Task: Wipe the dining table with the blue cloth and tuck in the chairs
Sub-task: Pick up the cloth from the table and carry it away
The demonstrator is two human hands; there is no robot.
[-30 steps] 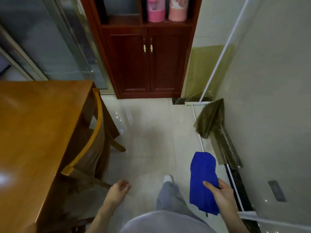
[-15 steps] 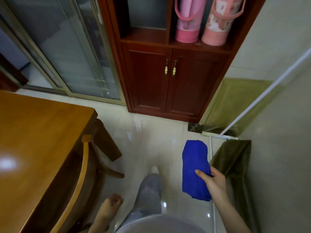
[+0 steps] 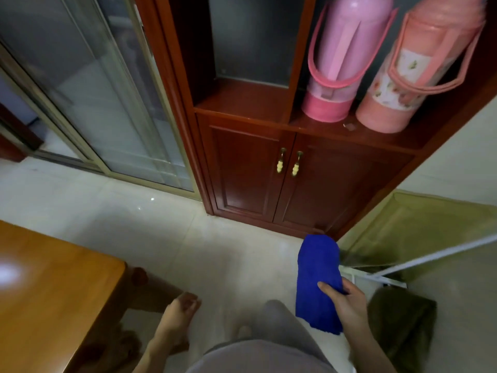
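One hand, the right hand [image 3: 347, 302], pinches the soft blue cloth [image 3: 317, 270], which hangs in the air over the pale tiled floor [image 3: 228, 251], well apart from the shiny orange-brown wooden surface [image 3: 53, 292]. The left hand [image 3: 178, 312] hangs loose and holds nothing. The hold looks light, so I think the cloth could slip, fall on the floor and get dirty before any wiping.

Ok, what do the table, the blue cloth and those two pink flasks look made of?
Table: wood or veneer, glossy orange-brown varnish that mirrors a light. Blue cloth: soft matte fabric, possibly microfibre, with a rounded fold and no shine. Pink flasks: likely plastic, smooth with a dull sheen, moulded handles.
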